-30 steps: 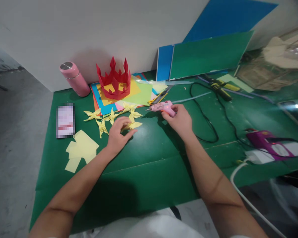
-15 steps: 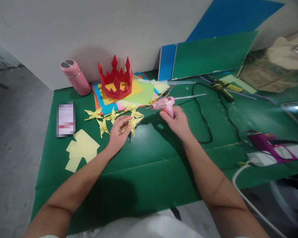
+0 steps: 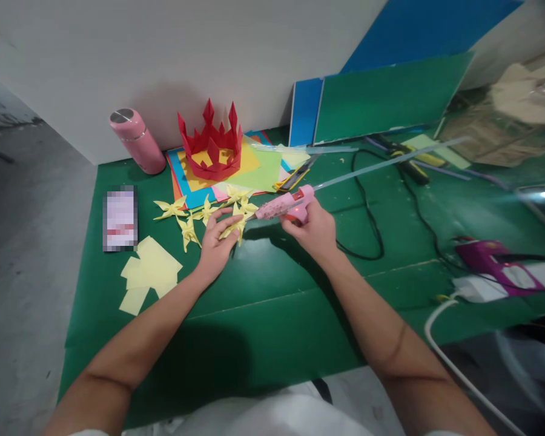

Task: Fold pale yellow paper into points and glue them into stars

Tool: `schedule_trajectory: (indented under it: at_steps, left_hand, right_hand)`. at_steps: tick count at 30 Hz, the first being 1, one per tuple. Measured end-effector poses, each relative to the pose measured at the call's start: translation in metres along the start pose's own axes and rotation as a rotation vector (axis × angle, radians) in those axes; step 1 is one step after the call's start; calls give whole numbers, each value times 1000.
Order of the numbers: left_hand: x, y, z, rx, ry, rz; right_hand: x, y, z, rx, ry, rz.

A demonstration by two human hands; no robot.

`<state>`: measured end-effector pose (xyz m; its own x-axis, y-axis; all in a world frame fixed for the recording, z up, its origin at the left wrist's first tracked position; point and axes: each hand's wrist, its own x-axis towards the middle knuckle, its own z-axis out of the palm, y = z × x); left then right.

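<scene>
My left hand [image 3: 218, 242] pinches a folded yellow paper flower [image 3: 237, 225] between thumb and fingers, just above the green table. Wrapped round the handle of a pink hot glue gun [image 3: 284, 206] is my right hand [image 3: 312, 227]. The gun's nozzle points left and reaches the flower's middle; whether it touches cannot be made out. A long clear glue stick [image 3: 386, 162] juts from the back of the gun. Several more yellow paper flowers [image 3: 188, 231] lie beside and behind my left hand. Near them stands a red folded paper crown [image 3: 213, 148] on a stack of coloured paper [image 3: 263, 172].
Yellow paper squares [image 3: 152, 266], a phone [image 3: 120, 218] and a pink bottle [image 3: 138, 140] are on the left. A yellow cutter [image 3: 295, 177] lies behind the glue gun. On the right, a black cable [image 3: 381, 233] runs near a purple power strip [image 3: 495, 266].
My right hand has brought the glue gun left and slightly down, so its nozzle is now at the flower. The glue stick has swung with it. My left hand has barely shifted.
</scene>
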<state>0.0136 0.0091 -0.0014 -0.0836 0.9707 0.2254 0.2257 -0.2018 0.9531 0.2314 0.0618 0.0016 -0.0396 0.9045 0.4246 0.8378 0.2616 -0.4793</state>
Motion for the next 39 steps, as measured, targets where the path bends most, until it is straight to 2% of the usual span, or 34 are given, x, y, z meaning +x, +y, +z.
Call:
schedule_trajectory:
  at_steps: [8, 19, 39]
  left_hand:
    - [2, -7, 0, -96, 31, -45]
    - [0, -1, 9, -451, 66, -233]
    - [1, 1, 8, -462, 61, -276]
  right_hand:
    - [0, 0, -1, -17, 22, -40]
    - [-3, 3, 2, -87, 17, -105]
    - [-2, 9, 5, -145, 58, -138]
